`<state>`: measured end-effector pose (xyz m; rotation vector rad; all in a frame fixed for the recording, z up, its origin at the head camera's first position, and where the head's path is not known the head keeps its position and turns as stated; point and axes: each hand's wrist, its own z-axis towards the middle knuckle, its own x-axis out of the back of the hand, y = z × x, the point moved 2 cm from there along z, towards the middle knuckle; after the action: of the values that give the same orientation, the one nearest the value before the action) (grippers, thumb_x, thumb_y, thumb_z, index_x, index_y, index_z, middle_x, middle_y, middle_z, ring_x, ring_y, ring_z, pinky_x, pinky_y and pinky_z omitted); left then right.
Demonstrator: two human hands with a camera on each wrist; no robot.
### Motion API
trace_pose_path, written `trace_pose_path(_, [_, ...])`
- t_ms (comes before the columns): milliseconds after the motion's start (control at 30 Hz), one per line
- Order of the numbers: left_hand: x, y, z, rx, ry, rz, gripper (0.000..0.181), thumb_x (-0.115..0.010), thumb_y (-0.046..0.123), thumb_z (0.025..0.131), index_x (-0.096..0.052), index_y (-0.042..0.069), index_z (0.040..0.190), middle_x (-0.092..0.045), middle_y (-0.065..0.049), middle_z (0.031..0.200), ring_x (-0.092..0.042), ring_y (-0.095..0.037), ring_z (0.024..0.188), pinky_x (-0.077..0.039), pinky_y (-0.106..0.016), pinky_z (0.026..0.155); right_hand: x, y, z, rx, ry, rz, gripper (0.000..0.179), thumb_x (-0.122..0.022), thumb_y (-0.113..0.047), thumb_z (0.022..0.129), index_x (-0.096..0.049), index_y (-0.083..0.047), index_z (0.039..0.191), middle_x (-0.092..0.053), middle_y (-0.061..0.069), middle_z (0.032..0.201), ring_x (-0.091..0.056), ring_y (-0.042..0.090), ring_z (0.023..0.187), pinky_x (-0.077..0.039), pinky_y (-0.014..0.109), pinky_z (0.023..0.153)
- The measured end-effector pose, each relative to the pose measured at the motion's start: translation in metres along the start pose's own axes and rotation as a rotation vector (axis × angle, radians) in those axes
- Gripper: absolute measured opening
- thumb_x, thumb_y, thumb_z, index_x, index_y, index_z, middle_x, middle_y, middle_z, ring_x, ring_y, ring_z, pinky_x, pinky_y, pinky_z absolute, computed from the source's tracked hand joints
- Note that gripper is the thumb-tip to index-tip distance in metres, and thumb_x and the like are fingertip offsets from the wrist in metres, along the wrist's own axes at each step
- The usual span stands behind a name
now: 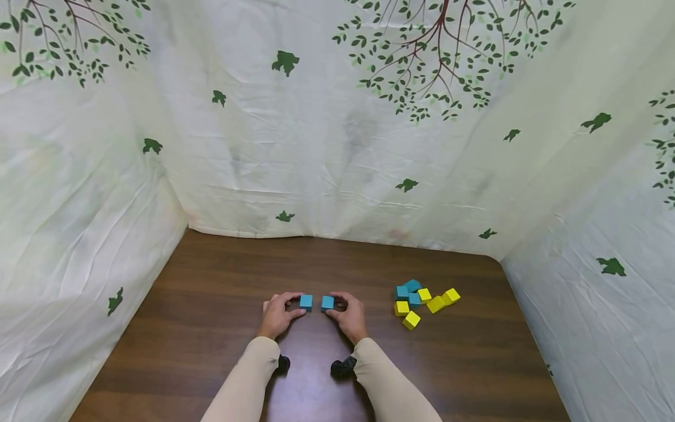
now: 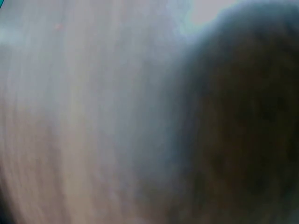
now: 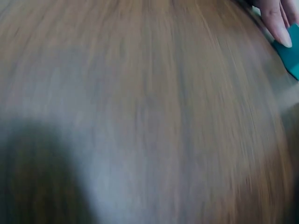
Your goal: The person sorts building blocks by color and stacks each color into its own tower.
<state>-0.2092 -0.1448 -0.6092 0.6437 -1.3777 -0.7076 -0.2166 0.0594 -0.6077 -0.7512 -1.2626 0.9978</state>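
In the head view my left hand (image 1: pixel 276 317) pinches a blue cube (image 1: pixel 306 302) between thumb and fingers. Facing it, my right hand (image 1: pixel 352 318) pinches a second blue cube (image 1: pixel 327 303) the same way. A small gap separates the two cubes, which are at or close to the wooden tabletop. The right wrist view catches fingers (image 3: pixel 275 25) against a blue block (image 3: pixel 292 51) at its upper right edge; I cannot tell whose hand it is. Mostly blurred tabletop and a dark shape fill the left wrist view.
Right of my hands lies a loose group of blue blocks (image 1: pixel 402 292) and yellow cubes (image 1: pixel 411 320), several of them touching. The brown wooden table (image 1: pixel 237 264) meets a pale leaf-print curtain (image 1: pixel 327 146) at the back and both sides. Dark wrist devices (image 1: pixel 343 368) sit under the sleeves.
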Motion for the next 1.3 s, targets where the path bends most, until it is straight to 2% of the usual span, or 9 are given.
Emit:
trace_pose_path(100, [0.000,0.001,0.000,-0.002,-0.003,0.007,0.038,-0.082,0.019,0.076,-0.072,0.015,0.113,-0.065,-0.002,0.090,-0.049,-0.018,0.082,-0.026,-0.043,0.084,-0.005,-0.001,0.000,-0.036,0.006,0.022,0.038,-0.081,0.002,0.072,-0.072,-0.006,0.107,-0.071,0.009,0.098,-0.065,0.023,0.087,-0.053,0.033,0.077])
trace_pose_path(433, [-0.001,-0.002,0.001,-0.022,0.004,0.019,0.039,-0.081,0.019,0.076,-0.072,0.015,0.114,-0.068,-0.004,0.103,-0.048,-0.018,0.082,-0.027,-0.043,0.082,-0.016,-0.002,0.001,-0.057,0.048,0.025,0.036,-0.084,-0.003,0.071,-0.073,-0.007,0.105,-0.072,0.007,0.096,-0.064,0.018,0.083,-0.052,0.028,0.075])
trace_pose_path(633, [0.000,-0.001,0.002,-0.019,-0.001,0.009,0.041,-0.081,0.019,0.076,-0.071,0.014,0.115,-0.069,-0.004,0.106,-0.050,-0.019,0.084,-0.026,-0.043,0.083,-0.019,-0.003,0.001,-0.067,0.049,0.047,0.036,-0.084,-0.005,0.072,-0.073,-0.006,0.106,-0.072,0.008,0.099,-0.067,0.023,0.092,-0.052,0.032,0.081])
trace_pose_path(767, [0.000,0.000,0.002,-0.022,-0.016,0.010,0.040,-0.081,0.018,0.077,-0.071,0.014,0.116,-0.068,-0.004,0.112,-0.050,-0.019,0.085,-0.026,-0.043,0.083,-0.021,-0.003,-0.001,-0.050,0.048,0.023,0.037,-0.084,-0.009,0.072,-0.073,-0.006,0.107,-0.072,0.008,0.102,-0.067,0.024,0.097,-0.052,0.037,0.085])
trace_pose_path(1033, [0.001,0.001,0.000,-0.052,-0.015,0.011,0.040,-0.080,0.017,0.077,-0.071,0.013,0.116,-0.067,-0.006,0.113,-0.050,-0.019,0.085,-0.026,-0.044,0.081,-0.023,-0.002,-0.003,-0.036,0.031,-0.024,0.041,-0.083,-0.014,0.074,-0.071,-0.008,0.113,-0.072,0.006,0.105,-0.062,0.025,0.109,-0.042,0.044,0.097])
trace_pose_path(1300, [0.000,0.001,0.001,-0.050,-0.012,-0.001,0.041,-0.080,0.018,0.077,-0.070,0.014,0.117,-0.067,-0.005,0.113,-0.049,-0.019,0.085,-0.026,-0.044,0.082,-0.022,-0.001,-0.003,-0.030,0.018,-0.050,0.047,-0.084,-0.014,0.073,-0.068,-0.009,0.117,-0.072,0.003,0.107,-0.058,0.027,0.111,-0.037,0.045,0.099])
